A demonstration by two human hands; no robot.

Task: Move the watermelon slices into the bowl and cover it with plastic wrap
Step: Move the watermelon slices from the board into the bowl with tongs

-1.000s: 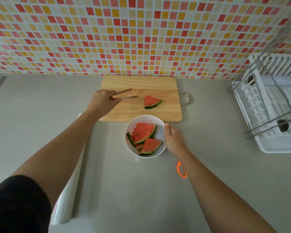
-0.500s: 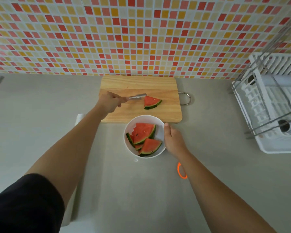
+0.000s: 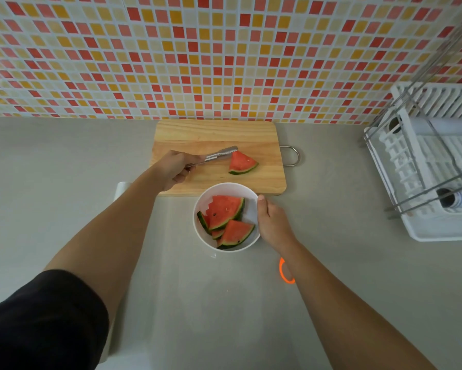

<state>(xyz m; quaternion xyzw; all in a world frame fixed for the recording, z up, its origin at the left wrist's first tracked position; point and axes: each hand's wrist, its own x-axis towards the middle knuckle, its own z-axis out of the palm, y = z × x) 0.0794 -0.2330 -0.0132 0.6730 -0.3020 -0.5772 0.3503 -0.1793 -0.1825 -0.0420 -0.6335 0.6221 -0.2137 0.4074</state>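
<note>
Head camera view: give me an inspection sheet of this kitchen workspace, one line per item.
Surface: grey countertop, with a wooden cutting board against the wall.
Job's things: one watermelon slice lies on the board; the white bowl in front of the board holds several slices; a white roll, likely the wrap, is mostly hidden under the left arm.
Clutter: orange ring on the counter beside the right forearm.
Hands: left hand grips metal tongs, tips at the board slice's upper corner; right hand holds the bowl's right side, thumb at the rim.
Cables: nothing seen.
Surroundings: tiled wall behind; white dish rack at right.
</note>
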